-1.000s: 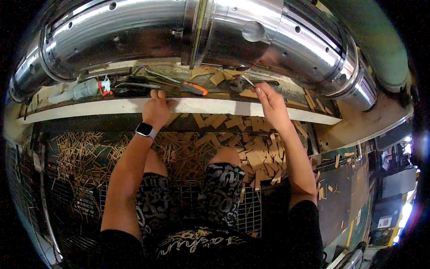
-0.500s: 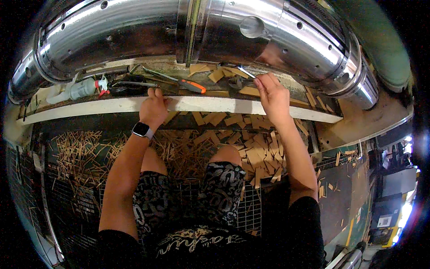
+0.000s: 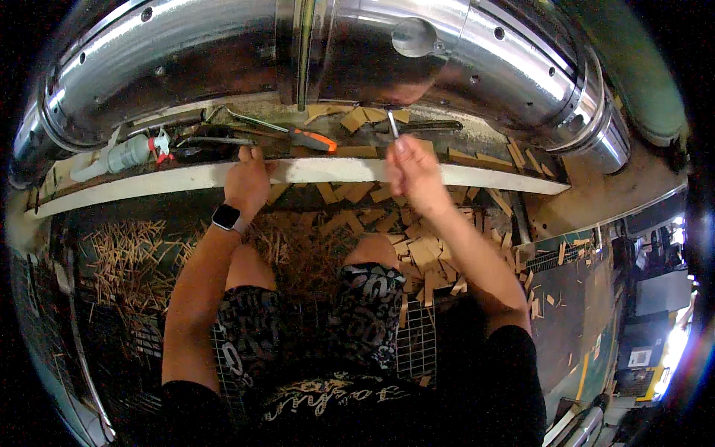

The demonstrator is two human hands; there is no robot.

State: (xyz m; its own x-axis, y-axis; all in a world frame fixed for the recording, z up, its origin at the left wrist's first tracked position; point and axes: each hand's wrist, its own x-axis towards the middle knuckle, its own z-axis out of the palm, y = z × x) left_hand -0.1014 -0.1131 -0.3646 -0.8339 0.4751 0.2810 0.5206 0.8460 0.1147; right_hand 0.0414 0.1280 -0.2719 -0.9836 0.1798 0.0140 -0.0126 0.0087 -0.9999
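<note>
My right hand (image 3: 413, 171) is closed around a slim, shiny metal tool (image 3: 393, 124), its far end pointing up to the underside of the big steel cylinder (image 3: 357, 59). Most of the tool is hidden in the fist, so its kind is unclear. Curled over the white beam (image 3: 328, 170), my left hand (image 3: 247, 182) has its fingertips at the far edge. Just beyond the beam lies a screwdriver (image 3: 313, 140) with an orange and dark handle. A dark metal tool (image 3: 436, 127) rests in the trough right of the shiny one.
Left in the trough lies a translucent bottle (image 3: 128, 154) with a red and white top, beside a dark long tool (image 3: 216, 140). Cardboard scraps (image 3: 428, 253) and thin strips (image 3: 126, 253) litter the area below the beam. A wire grid (image 3: 415, 335) shows beside my legs.
My right hand has swung left and slightly nearer with the shiny tool, which now stands more upright in view. The left hand stays on the beam. The whole view has shifted slightly.
</note>
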